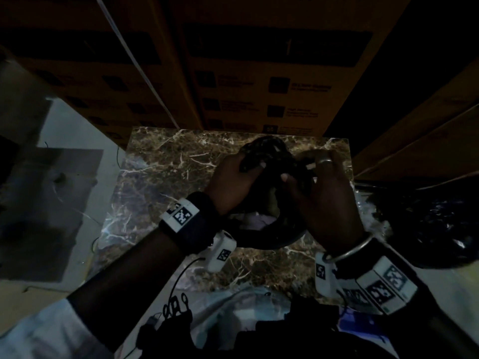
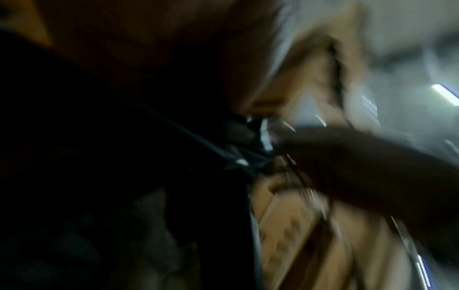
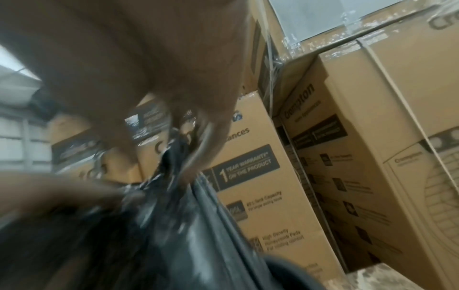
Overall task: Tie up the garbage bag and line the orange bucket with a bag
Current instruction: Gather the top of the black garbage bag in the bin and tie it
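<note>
Head view: the black garbage bag [image 1: 269,161] is gathered between the two hands, above a marble-patterned slab [image 1: 166,161]. The left hand [image 1: 233,182] grips the bunched plastic from the left side; the right hand [image 1: 324,193], wearing a ring and a bangle, pinches the bag's neck just beside it. Right wrist view: blurred fingers close on the twisted black plastic [image 3: 178,188], with printed cardboard boxes [image 3: 347,157] standing beyond the hands, their lettering unreadable from the head camera. Left wrist view: dark and smeared.

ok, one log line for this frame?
step: tying garbage bag | left hand: grips bag top | right hand: pinches bag top | surface: marble slab | orange bucket: not visible
</note>
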`<state>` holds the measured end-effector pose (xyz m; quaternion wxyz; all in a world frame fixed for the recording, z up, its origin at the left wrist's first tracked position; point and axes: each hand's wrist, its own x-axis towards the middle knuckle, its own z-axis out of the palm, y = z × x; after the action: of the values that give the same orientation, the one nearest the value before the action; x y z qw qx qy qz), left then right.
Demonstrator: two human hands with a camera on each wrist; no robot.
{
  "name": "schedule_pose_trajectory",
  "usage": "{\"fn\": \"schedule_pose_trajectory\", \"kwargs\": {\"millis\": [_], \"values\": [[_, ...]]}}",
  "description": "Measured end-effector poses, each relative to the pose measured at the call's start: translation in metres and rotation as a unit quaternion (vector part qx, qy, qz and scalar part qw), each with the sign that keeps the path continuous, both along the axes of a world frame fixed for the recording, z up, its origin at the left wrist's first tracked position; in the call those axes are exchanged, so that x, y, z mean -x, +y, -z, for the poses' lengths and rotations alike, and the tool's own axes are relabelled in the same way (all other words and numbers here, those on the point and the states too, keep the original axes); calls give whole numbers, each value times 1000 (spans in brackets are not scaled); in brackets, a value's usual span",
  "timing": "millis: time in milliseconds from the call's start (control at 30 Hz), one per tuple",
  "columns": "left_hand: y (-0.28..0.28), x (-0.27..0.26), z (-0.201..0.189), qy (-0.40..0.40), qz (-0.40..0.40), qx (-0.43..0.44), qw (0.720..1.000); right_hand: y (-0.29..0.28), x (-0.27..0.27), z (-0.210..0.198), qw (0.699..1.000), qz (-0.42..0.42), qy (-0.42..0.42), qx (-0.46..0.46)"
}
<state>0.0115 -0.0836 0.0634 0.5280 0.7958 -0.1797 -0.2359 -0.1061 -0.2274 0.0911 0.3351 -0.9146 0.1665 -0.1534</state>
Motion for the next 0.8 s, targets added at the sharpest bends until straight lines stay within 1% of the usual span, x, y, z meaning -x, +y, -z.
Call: {"fn": "schedule_pose_trajectory", "kwargs": {"millis": [33,100,167,233,267,333,367,400,467,500,567,600,667,733,767,800], "values": [[0,-5,0,60,-46,5,997,2,3,2,999,27,-22,-2],[0,-10,1,167,-100,34,980,10,10,10,999,35,-26,-18],[-1,-10,-4,227,-103,52,967,19,13,19,997,29,-18,-63],[0,-5,-7,244,-66,53,966,20,8,26,996,27,-32,-77],[1,-3,-8,233,-31,43,971,18,5,29,995,18,-34,-93],[6,2,-12,157,23,2,987,10,-4,37,991,9,-17,-131],[8,3,-15,109,27,-7,994,5,-8,39,990,20,-5,-139],[11,4,-17,73,12,-6,997,1,-11,40,988,41,-4,-150],[20,2,-22,32,-33,17,999,-7,-17,35,970,97,-49,-218],[24,2,-24,18,-36,21,999,-10,-19,32,958,124,-76,-247],[30,2,-24,-10,16,10,1000,-16,-22,29,953,146,-103,-243],[31,5,-22,-12,58,8,998,-15,-24,28,956,136,-105,-238],[25,10,-20,-26,124,3,992,-8,-27,27,965,72,-83,-239],[17,9,-11,-75,155,-7,985,4,-26,22,970,0,-41,-238],[13,7,-7,-95,162,-11,982,8,-25,21,971,-18,-24,-237],[10,5,-4,-102,160,-17,982,11,-24,20,974,-19,-15,-226]]}}
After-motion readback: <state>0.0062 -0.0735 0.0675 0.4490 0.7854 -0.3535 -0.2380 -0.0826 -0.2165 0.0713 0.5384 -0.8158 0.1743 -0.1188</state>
